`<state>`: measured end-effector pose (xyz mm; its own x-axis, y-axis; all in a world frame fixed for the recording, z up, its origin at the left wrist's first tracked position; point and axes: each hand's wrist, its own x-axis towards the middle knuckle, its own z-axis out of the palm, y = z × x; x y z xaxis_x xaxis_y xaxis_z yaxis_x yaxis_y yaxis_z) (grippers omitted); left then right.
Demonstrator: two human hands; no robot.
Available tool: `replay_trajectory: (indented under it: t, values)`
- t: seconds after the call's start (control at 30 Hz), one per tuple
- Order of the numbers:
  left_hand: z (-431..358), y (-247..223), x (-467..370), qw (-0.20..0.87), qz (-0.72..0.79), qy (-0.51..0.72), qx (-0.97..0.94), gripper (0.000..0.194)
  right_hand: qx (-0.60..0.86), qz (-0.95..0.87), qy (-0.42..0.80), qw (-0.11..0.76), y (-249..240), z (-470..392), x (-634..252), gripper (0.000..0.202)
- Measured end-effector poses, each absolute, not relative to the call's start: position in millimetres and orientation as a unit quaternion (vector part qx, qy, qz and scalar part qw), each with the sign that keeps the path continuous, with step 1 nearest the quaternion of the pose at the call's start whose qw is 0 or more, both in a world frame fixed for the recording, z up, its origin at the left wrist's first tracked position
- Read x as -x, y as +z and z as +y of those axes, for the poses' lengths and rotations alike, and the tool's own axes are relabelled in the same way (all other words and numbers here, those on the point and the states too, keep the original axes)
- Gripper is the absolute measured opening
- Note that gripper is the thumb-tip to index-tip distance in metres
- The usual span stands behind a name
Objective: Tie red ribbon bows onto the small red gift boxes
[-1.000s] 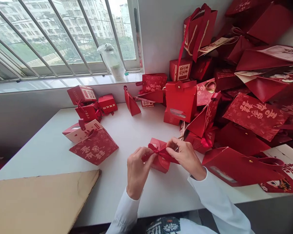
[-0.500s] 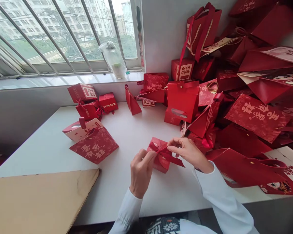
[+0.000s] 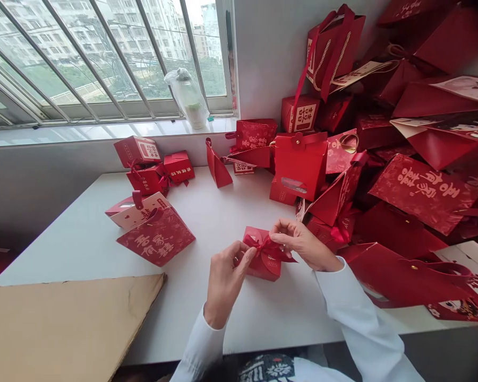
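Observation:
A small red gift box (image 3: 269, 270) lies on the white table in front of me, with a dark red ribbon (image 3: 264, 245) tied in a bow across its top. My left hand (image 3: 226, 276) pinches the ribbon on the bow's left side between thumb and fingertips. On the other side, my right hand (image 3: 302, 244) has thumb and fingers closed on the bow's right part. One ribbon tail sticks out to the right below the right fingers. The fingertips partly cover the box's upper edge.
Red gift boxes and bags (image 3: 422, 185) are heaped along the right side. Further left stand a patterned red box (image 3: 157, 236) and several smaller boxes. A cardboard sheet (image 3: 71, 323) covers the near left corner. A plastic-wrapped cup (image 3: 193, 106) stands on the windowsill.
Both hands have shifted slightly left. The box has turned a little, and the bow's loops look fuller and more spread. The ribbon tail at the right shows less.

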<state>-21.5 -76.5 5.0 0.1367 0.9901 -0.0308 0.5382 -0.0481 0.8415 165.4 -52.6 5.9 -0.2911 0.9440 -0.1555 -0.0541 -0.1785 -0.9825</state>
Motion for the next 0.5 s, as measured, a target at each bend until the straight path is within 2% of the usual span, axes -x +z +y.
replay_trajectory:
  t: [0.3, 0.5]
  values:
    - [-81, 14, 21, 0.295, 0.618, 0.219, -0.695, 0.031, 0.428, -0.494, 0.666, 0.36, 10, -45, -169, 0.027]
    - [-86, 16, 21, 0.19, 0.637, 0.176, -0.726, 0.017, 0.497, -0.596, 0.523, 0.354, 7, -42, -159, 0.029]
